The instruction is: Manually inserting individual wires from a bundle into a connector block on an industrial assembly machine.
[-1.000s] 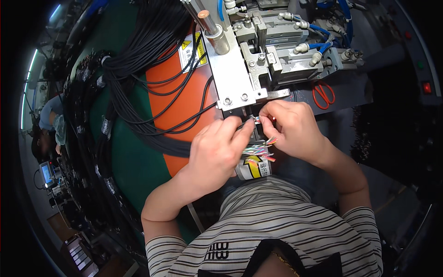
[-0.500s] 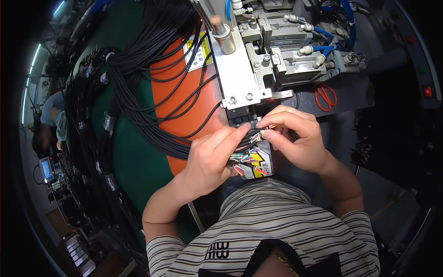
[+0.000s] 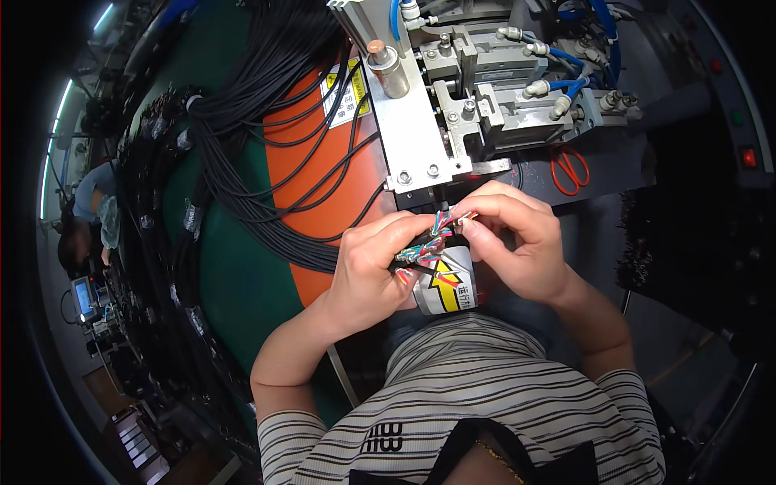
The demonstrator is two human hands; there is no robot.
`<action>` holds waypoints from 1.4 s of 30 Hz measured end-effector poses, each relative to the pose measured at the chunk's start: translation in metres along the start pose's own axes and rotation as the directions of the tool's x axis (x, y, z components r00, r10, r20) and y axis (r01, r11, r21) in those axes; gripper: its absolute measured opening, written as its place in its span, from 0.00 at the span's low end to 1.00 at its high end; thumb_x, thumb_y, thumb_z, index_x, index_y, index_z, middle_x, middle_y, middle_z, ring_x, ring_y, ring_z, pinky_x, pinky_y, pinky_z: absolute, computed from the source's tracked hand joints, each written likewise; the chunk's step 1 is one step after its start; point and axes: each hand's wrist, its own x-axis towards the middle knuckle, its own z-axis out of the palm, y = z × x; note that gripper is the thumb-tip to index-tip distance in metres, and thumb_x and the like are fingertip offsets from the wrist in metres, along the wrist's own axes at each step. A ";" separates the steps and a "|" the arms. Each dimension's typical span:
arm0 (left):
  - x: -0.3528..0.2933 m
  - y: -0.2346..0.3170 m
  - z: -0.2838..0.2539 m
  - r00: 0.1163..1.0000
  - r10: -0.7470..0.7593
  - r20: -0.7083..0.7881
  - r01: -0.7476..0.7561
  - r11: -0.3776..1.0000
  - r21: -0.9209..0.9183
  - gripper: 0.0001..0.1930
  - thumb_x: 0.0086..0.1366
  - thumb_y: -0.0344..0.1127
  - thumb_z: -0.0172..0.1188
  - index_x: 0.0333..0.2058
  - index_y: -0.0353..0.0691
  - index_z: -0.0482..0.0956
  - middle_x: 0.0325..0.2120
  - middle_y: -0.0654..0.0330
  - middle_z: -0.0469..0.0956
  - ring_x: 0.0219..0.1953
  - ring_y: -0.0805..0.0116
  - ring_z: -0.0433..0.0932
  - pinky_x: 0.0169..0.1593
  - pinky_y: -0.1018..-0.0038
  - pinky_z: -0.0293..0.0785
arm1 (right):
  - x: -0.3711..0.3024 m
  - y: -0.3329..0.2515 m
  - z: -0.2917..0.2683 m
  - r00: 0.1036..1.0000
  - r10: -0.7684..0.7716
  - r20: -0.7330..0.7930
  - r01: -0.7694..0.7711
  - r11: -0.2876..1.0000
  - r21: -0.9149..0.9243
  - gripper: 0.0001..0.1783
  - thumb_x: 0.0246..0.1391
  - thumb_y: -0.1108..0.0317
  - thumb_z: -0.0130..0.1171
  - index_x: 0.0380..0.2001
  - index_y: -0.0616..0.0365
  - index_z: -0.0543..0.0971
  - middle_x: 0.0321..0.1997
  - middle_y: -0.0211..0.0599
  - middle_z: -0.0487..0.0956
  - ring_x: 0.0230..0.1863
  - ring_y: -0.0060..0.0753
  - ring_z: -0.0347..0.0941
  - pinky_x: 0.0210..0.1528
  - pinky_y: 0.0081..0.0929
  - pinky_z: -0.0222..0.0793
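Several black cables (image 3: 301,252) run from the left into my left hand (image 3: 368,263), which is closed around them near their ends. Their stripped ends fan out into thin coloured wires (image 3: 422,249), red, green, blue and white, past my left fingertips. My right hand (image 3: 521,246) pinches one cable's wire end (image 3: 466,217) between thumb and forefinger. Both hands are close together, just in front of the machine's metal plate (image 3: 414,133). Below the wires is a white label with a yellow arrow (image 3: 444,284).
A clamping machine (image 3: 509,105) with blue air hoses (image 3: 578,87) stands ahead. Red-handled scissors (image 3: 570,170) lie to its right. A thick cable bundle (image 3: 267,73) crosses the orange and green mat (image 3: 230,267). Another person (image 3: 97,190) is at far left.
The coloured wire ends have risen and gathered nearer my fingertips, away from the machine's edge. More of the yellow-arrow label shows. My right hand keeps its pinch in nearly the same place.
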 end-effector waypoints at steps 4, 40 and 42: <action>0.002 0.003 0.003 0.985 0.172 -0.008 -0.167 0.968 0.190 0.21 0.48 0.24 0.62 0.44 0.29 0.78 0.29 0.53 0.81 0.25 0.64 0.79 0.27 0.73 0.72 | 0.003 -0.006 -0.010 0.935 0.344 0.088 -0.347 0.832 0.433 0.06 0.59 0.76 0.55 0.37 0.67 0.80 0.28 0.33 0.75 0.18 0.15 0.68 0.18 0.12 0.57; 0.003 -0.003 0.015 0.976 0.207 -0.063 -0.178 0.936 0.304 0.20 0.42 0.28 0.68 0.38 0.34 0.78 0.18 0.60 0.75 0.16 0.64 0.72 0.21 0.72 0.64 | 0.000 0.005 -0.010 0.943 0.307 0.129 -0.332 0.832 0.445 0.10 0.59 0.78 0.57 0.43 0.70 0.80 0.40 0.40 0.79 0.38 0.21 0.76 0.39 0.17 0.73; 0.004 -0.002 0.016 0.978 0.202 -0.055 -0.176 0.935 0.308 0.20 0.42 0.28 0.68 0.38 0.34 0.77 0.18 0.60 0.75 0.16 0.64 0.73 0.21 0.72 0.64 | 0.001 0.008 -0.010 0.959 0.261 0.112 -0.284 0.867 0.410 0.10 0.59 0.80 0.56 0.43 0.70 0.80 0.40 0.40 0.79 0.37 0.21 0.76 0.38 0.16 0.72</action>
